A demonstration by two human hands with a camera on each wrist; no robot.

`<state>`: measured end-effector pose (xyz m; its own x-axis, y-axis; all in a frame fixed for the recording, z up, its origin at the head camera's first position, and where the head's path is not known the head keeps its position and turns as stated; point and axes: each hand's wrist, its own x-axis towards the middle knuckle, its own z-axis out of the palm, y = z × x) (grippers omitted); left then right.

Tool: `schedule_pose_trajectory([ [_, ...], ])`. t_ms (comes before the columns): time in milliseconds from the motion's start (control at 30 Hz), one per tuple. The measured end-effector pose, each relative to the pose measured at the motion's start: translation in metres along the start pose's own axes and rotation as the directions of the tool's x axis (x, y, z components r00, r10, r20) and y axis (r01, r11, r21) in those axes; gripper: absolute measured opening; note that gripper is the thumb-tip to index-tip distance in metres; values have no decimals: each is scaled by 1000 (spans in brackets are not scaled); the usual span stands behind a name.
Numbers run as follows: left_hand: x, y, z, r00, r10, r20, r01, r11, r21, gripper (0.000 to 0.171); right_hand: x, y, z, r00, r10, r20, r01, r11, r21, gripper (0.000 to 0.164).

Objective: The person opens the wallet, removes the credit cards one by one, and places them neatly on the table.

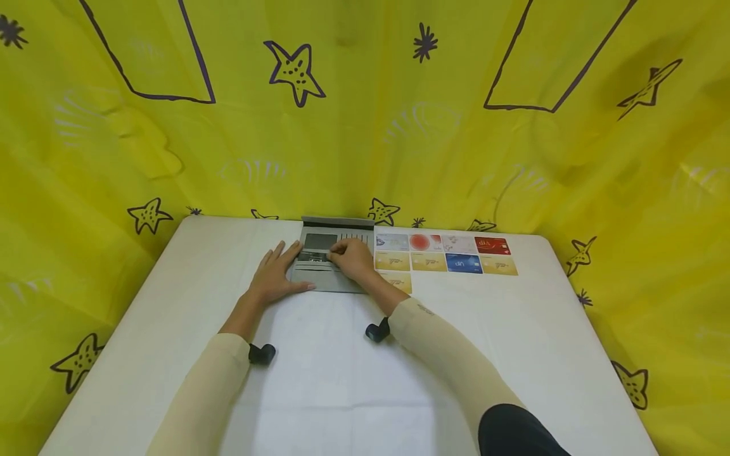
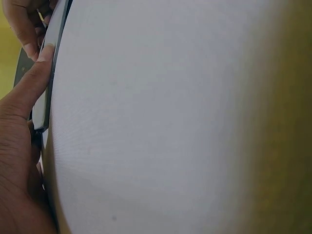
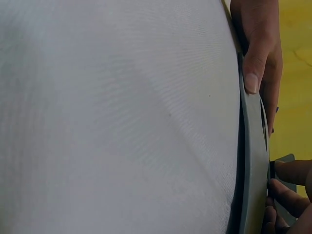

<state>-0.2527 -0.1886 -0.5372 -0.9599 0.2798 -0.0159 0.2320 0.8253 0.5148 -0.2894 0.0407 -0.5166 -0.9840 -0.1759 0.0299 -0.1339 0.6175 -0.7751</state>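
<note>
A grey card wallet [image 1: 327, 280] lies unfolded near the table's far edge. In its slots, a dark card [image 1: 312, 257] shows above the lower slot edges. My right hand [image 1: 355, 259] is over the wallet, thumb and fingertips pinching the card's right end. With fingers spread, my left hand [image 1: 272, 277] rests along the wallet's left side. Its thumb presses the near edge, as the left wrist view shows on the wallet [image 2: 41, 105]. In the right wrist view the wallet [image 3: 254, 161] appears edge-on, and the curled right fingers [image 3: 292, 197] partly hide the card.
Right of the wallet, several cards lie in rows on the white table [image 1: 342, 367], among them a red card [image 1: 493, 246], a blue card [image 1: 463, 263] and gold cards [image 1: 429, 261]. My right forearm passes beside a lower gold card [image 1: 399, 279]. A yellow curtain [image 1: 353, 139] hangs behind.
</note>
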Motion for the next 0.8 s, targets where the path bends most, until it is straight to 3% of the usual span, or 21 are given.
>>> schedule_pose_trajectory([
  [800, 3, -1, 1, 1000, -4, 6, 4, 1000, 14, 110, 9, -10, 3, 995, 100, 1, -100, 995, 2, 10],
])
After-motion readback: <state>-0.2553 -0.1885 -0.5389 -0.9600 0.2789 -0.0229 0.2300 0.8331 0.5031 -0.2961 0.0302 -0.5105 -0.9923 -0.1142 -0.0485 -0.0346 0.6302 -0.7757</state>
